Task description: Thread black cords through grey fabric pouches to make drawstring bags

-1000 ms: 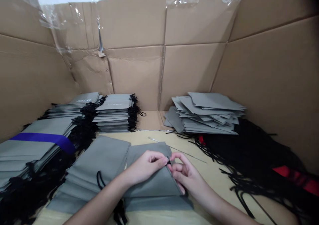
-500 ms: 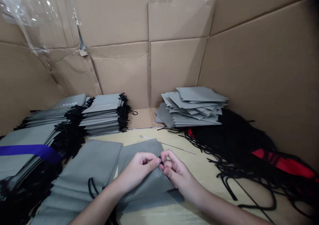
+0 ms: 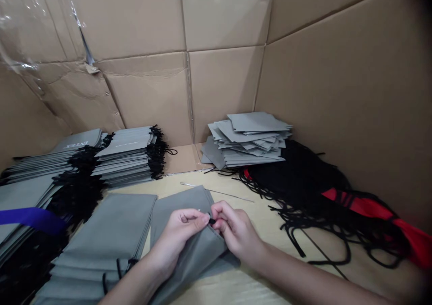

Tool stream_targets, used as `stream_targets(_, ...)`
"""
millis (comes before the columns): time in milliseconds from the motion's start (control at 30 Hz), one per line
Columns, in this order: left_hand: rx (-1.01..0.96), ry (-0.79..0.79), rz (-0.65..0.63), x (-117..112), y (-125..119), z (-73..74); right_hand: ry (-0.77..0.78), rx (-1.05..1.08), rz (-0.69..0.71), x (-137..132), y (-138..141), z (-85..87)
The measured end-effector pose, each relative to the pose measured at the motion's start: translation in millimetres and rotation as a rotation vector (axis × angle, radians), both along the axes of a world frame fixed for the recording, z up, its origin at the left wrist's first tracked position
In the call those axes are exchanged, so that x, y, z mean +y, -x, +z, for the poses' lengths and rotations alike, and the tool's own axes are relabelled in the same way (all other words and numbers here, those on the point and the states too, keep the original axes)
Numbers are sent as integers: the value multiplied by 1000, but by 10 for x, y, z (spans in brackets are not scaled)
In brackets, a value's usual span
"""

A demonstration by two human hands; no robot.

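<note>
My left hand (image 3: 185,226) and my right hand (image 3: 234,228) meet near the front middle of the table, over a flat grey fabric pouch (image 3: 197,264). Between the pinched fingertips of both sits a short piece of black cord (image 3: 212,220) at the pouch's edge. The thumb and index finger of each hand press on it; whether it is knotted is hidden. Under the held pouch lies another grey pouch (image 3: 172,201). Left of my hands, a fanned stack of grey pouches (image 3: 104,233) has black cord loops sticking out.
Stacks of corded grey pouches (image 3: 126,154) stand at the back left, with a purple strap (image 3: 33,218) in front. Plain grey pouches (image 3: 249,138) are piled at back right beside black cords (image 3: 303,174) and red fabric (image 3: 364,206). A thin metal rod (image 3: 229,194) lies behind my hands. Cardboard walls (image 3: 222,79) surround the table.
The view has shifted a little to the right. My right fingers have closed more tightly on the black cord, and more of it shows between the hands.
</note>
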State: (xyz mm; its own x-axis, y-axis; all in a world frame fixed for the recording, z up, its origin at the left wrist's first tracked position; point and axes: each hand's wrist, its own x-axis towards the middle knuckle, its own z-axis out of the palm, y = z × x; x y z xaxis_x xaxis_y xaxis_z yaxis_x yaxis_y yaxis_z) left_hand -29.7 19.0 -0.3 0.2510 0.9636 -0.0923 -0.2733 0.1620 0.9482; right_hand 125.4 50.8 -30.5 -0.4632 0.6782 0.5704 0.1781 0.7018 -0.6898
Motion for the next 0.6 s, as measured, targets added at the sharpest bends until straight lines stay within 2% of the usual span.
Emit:
stream_targets(133,-50,153,74,-6,6,-53,-196,-55,-48,40,-12,5)
stream_targets(267,-62,252,142,-17,-4,-92,-376,-63,-26,90,-32,8)
stream_targets(467,-198,332,132,-29,-20,-122,-566,-115,14,190,-88,-12)
stream_targets(600,-250,408,132,-18,-5,-160,-698,-284,15,244,-146,-25)
